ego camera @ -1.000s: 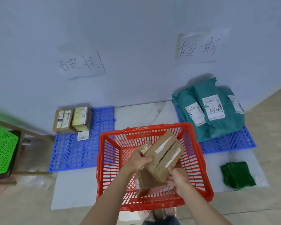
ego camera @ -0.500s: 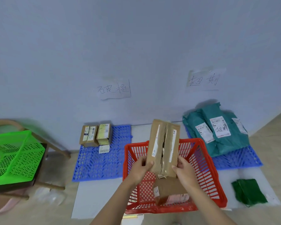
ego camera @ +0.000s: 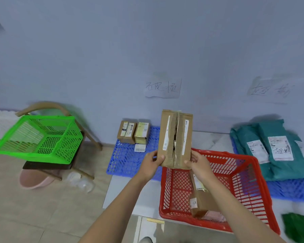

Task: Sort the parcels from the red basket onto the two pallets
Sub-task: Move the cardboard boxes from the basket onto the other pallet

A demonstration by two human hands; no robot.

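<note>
Both hands are holding one cardboard parcel (ego camera: 175, 139) upright above the red basket's (ego camera: 249, 193) far-left corner — left hand (ego camera: 152, 159) pinching its lower left edge, right hand (ego camera: 197, 161) gripping the lower right. The parcel's front seam is gaping, torn along the middle. Another brown parcel (ego camera: 199, 199) is lying inside the basket. Small boxes (ego camera: 133, 132) are sitting on the left blue pallet (ego camera: 126, 160); teal mailers (ego camera: 274, 148) are covering the right pallet (ego camera: 291, 190). A green basket (ego camera: 40, 137) is resting on a chair.

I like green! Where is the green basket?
In the head view, the green basket sits far left on a wooden chair, left of the blue pallet.
</note>
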